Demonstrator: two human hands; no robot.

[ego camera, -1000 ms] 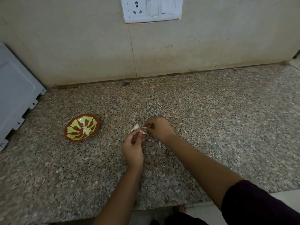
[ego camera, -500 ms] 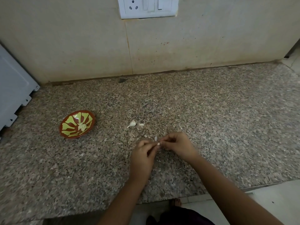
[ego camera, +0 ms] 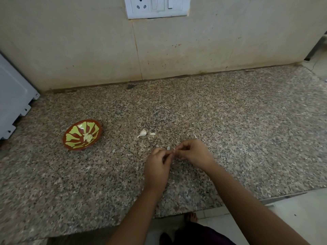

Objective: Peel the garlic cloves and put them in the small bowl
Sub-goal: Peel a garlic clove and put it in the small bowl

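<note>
Both forearms come in from the near edge and converge mid-counter. The left hand (ego camera: 157, 167) is back-up with its fingers curled and the thumb and forefinger tips pointing right. The right hand (ego camera: 192, 152) is angled in from the right, knuckles up and fingers curled, its tips meeting the left's. Both hands pinch a small white garlic clove (ego camera: 174, 149) between their fingertips; it's mostly hidden, with only a sliver showing. A white flake (ego camera: 168, 148) sits just beyond the fingertips; can't tell if it's attached or lying on the counter. The hands are just above the speckled grey-brown granite counter (ego camera: 230, 129), and the wrists look clear of it. A loose unpeeled clove with a pointed tail (ego camera: 142, 133) lies just far-left of the hands, papery skin scraps (ego camera: 152, 133) beside it. The small red-brown bowl with yellow-green petal pattern (ego camera: 76, 148) is well to the left, tilted, with pale peeled garlic (ego camera: 88, 137) at its centre. A white appliance panel (ego camera: 12, 96) is at far left, and a white switch plate (ego camera: 157, 6) is on the beige wall.
</note>
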